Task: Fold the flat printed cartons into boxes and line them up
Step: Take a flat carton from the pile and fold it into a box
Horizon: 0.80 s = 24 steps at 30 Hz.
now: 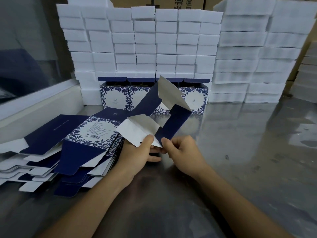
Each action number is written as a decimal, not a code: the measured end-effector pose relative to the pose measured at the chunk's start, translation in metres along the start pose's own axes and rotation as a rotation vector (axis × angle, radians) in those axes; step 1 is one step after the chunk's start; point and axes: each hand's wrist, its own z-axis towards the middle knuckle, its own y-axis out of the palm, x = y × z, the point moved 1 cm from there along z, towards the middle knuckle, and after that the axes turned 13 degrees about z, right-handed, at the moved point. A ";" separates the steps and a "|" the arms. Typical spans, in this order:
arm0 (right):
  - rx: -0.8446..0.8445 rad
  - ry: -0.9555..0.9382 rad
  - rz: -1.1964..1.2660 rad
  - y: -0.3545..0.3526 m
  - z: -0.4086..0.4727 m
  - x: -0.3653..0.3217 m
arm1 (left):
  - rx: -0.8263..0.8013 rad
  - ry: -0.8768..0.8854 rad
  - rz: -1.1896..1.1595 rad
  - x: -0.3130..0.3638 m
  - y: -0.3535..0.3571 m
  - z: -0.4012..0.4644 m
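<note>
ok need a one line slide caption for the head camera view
Both hands, left and right, open a flat carton above the steel table, beside the flat stack, folded boxes lined up behind.

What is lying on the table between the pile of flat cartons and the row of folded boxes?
Nothing: in the head view only bare table separates the pile of flat cartons from the row of folded boxes.

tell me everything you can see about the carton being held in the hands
The carton is thin printed card, dark blue outside and plain white inside, not yet a box. Its panels and flaps are splayed open, rising up and away over the metal table. The left hand pinches a white flap at its near end and the right hand pinches the blue panel beside it. It partly hides the row of finished boxes behind.
</note>
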 end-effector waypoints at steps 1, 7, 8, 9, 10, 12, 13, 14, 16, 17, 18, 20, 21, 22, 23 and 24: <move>0.004 0.000 -0.001 0.000 0.000 0.000 | 0.000 0.005 0.016 -0.001 0.000 0.001; 0.127 0.002 0.103 -0.002 0.001 0.000 | 0.012 -0.019 0.080 -0.005 -0.006 0.006; 0.158 -0.001 0.122 -0.004 0.002 0.000 | 0.007 -0.022 0.084 -0.005 -0.005 0.006; 0.189 -0.005 0.140 -0.006 0.003 0.001 | 0.005 -0.021 0.084 -0.004 -0.005 0.006; 0.217 -0.010 0.154 -0.009 0.005 0.001 | 0.004 -0.021 0.086 -0.004 -0.005 0.006; 0.246 -0.014 0.162 -0.012 0.006 0.002 | 0.003 -0.022 0.103 -0.004 -0.006 0.005; 0.247 -0.010 0.152 -0.013 0.007 0.002 | -0.001 -0.019 0.114 -0.003 -0.006 0.005; 0.246 -0.003 0.140 -0.013 0.007 0.003 | -0.004 -0.014 0.123 -0.004 -0.006 0.005; 0.245 0.013 0.136 -0.014 0.008 0.004 | -0.003 0.009 0.137 -0.005 -0.007 0.007; 0.247 0.019 0.140 -0.014 0.008 0.005 | 0.004 0.022 0.150 -0.005 -0.007 0.008; 0.250 0.023 0.147 -0.014 0.008 0.004 | 0.014 0.033 0.169 -0.006 -0.008 0.009; 0.271 0.025 0.170 -0.015 0.008 0.004 | 0.024 0.041 0.208 -0.008 -0.010 0.010; 0.292 0.030 0.191 -0.016 0.008 0.004 | 0.029 0.034 0.215 -0.009 -0.011 0.011; 0.317 0.040 0.214 -0.018 0.008 0.003 | 0.037 0.022 0.219 -0.010 -0.012 0.011; 0.339 0.048 0.235 -0.020 0.009 0.003 | 0.046 0.007 0.222 -0.011 -0.014 0.012; 0.355 0.055 0.247 -0.023 0.009 0.002 | 0.057 -0.008 0.224 -0.012 -0.015 0.012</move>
